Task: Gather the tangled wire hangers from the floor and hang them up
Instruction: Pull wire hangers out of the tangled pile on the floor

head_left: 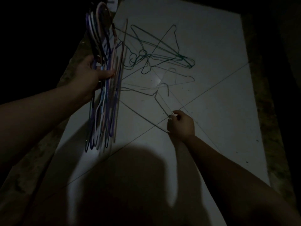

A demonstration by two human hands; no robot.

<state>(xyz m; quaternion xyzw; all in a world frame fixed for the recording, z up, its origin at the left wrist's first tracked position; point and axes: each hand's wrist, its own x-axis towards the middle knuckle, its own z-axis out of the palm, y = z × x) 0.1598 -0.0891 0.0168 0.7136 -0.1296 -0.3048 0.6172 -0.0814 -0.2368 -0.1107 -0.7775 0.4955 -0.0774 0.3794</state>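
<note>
your left hand (95, 73) has its fingers curled round a bundle of gathered hangers (104, 95), held up off the floor. ahead, a green tangle (154, 54) lies on the white tiled floor (219, 46). your right hand (181, 125) pinches a pale hanger (162, 106) by its corner, low at the floor. gathering looks partly done; hanging up looks not yet begun.

I see a pale tiled floor (211, 46) with thin grout lines. A grey wire hanger (161, 104) lies on it, one corner pinched by my right hand (181, 126); tangled green hangers (184, 58) lie farther beyond that pinch.
</note>
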